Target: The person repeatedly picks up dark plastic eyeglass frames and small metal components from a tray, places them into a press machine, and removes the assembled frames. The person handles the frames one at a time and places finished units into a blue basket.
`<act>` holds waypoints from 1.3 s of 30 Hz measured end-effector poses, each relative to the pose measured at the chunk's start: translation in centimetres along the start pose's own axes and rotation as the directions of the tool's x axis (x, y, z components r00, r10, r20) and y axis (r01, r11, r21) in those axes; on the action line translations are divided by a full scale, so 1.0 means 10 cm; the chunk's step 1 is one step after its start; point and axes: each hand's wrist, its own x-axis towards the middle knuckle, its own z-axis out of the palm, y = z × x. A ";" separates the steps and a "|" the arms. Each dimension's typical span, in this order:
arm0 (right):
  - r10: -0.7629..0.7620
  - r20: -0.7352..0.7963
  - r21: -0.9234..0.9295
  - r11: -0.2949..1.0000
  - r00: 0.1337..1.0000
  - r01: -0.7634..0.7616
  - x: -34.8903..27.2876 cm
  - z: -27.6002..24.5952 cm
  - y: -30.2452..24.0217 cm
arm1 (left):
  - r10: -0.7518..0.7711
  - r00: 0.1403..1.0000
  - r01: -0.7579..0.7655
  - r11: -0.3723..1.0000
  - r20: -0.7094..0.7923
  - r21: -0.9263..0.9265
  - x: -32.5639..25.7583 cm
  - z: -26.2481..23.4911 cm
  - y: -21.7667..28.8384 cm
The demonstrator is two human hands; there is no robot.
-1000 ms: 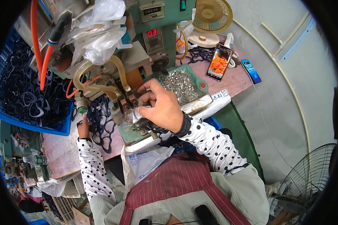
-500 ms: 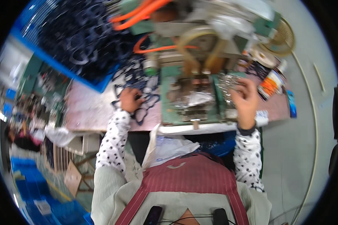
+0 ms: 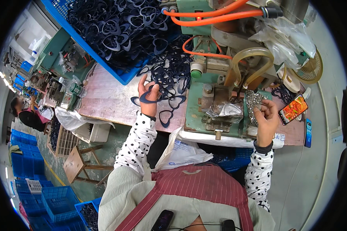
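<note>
My left hand [image 3: 148,99] holds a dark blue heart-shaped loop [image 3: 152,101] between thumb and fingers, raised over the pink-topped table. Close by, several more of these loops [image 3: 172,102] lie loose, spreading from a tangled heap. On the right, my right hand [image 3: 266,120] has thumb and fingertips pinched together at a pile of small silver metal pieces [image 3: 253,101]; whatever lies between them is too small to make out. The pile rests on the green bed of a bench machine [image 3: 194,111], beside its metal block covered with clear plastic [image 3: 225,109].
A blue crate [image 3: 121,79] full of dark loops stands at the back left. Orange hoses [image 3: 219,17] cross above the machine. A phone [image 3: 293,109] with a lit screen lies to the right, near a fan [image 3: 312,67]. A wooden stool [image 3: 79,163] and blue crates are at lower left.
My left hand has lifted from among the loops with one loop in it. My right fingers have closed together at the silver pile. The view has shifted and become sharper.
</note>
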 end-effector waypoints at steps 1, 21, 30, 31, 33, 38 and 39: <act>0.012 0.019 0.009 1.000 1.000 -0.012 -0.01 -0.01 0.03 | -0.175 0.983 0.184 0.961 0.061 -0.206 -0.01 0.05 0.06; -0.033 0.015 0.049 0.998 0.999 0.032 -0.11 0.34 -0.14 | 0.214 0.921 -0.377 0.292 0.324 0.879 -0.18 0.23 0.95; -0.160 0.037 -0.175 0.971 0.986 0.164 -0.14 0.64 -0.35 | 0.239 0.898 -0.306 0.943 0.370 0.132 -0.32 1.11 1.68; -0.158 0.036 -0.165 0.973 0.987 0.162 -0.14 0.65 -0.35 | 0.235 0.901 -0.295 0.948 0.366 0.117 -0.32 1.12 1.68; -0.079 0.053 -0.025 0.996 0.995 0.080 -0.16 0.65 -0.37 | 0.224 0.907 -0.272 0.958 0.357 0.088 -0.34 1.13 1.69; -0.060 0.028 0.117 0.992 0.998 0.057 -0.16 0.66 -0.30 | 0.485 0.701 -0.626 0.769 0.522 0.127 -0.47 1.09 1.51; -0.073 0.025 0.093 0.993 0.997 0.071 -0.15 0.65 -0.29 | 0.545 0.534 -0.769 0.631 0.646 0.104 -0.54 1.05 1.54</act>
